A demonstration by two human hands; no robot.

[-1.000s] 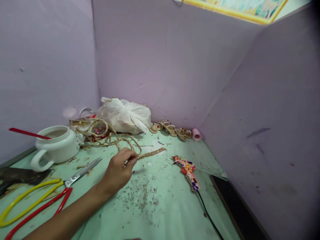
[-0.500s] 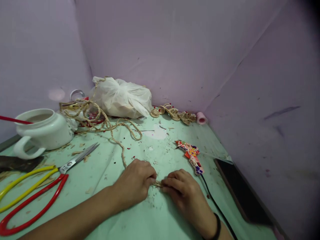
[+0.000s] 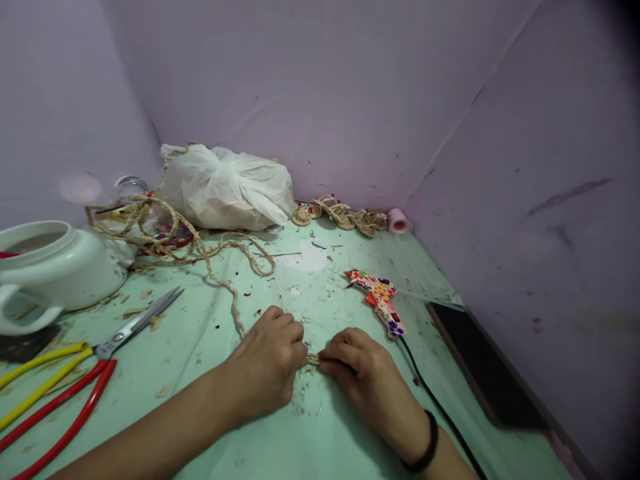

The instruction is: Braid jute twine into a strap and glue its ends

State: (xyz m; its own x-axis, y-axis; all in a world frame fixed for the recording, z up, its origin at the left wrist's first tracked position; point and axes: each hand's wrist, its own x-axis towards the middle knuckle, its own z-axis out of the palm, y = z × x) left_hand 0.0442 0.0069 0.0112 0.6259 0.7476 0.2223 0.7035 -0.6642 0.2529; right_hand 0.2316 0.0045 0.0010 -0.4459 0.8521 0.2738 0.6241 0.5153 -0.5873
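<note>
My left hand (image 3: 267,363) and my right hand (image 3: 361,375) rest knuckles-up on the pale green table (image 3: 310,427), fingertips meeting. Both are closed, pinching the end of a braided jute rope (image 3: 313,359) between them. The rope (image 3: 235,310) runs back from my left hand to a loose tangle (image 3: 150,230) at the rear left. A black band sits on my right wrist.
Scissors with yellow and red handles (image 3: 115,333) lie at the left, beside a white jug (image 3: 53,267). A white plastic bag (image 3: 225,190) stands at the back. A patterned glue gun (image 3: 379,300) with black cord lies right, near a dark slab (image 3: 483,367). Purple walls enclose the table.
A second ago only my left hand held the rope end up over the table. It has drawn the end toward me, and my right hand has come in to pinch it too.
</note>
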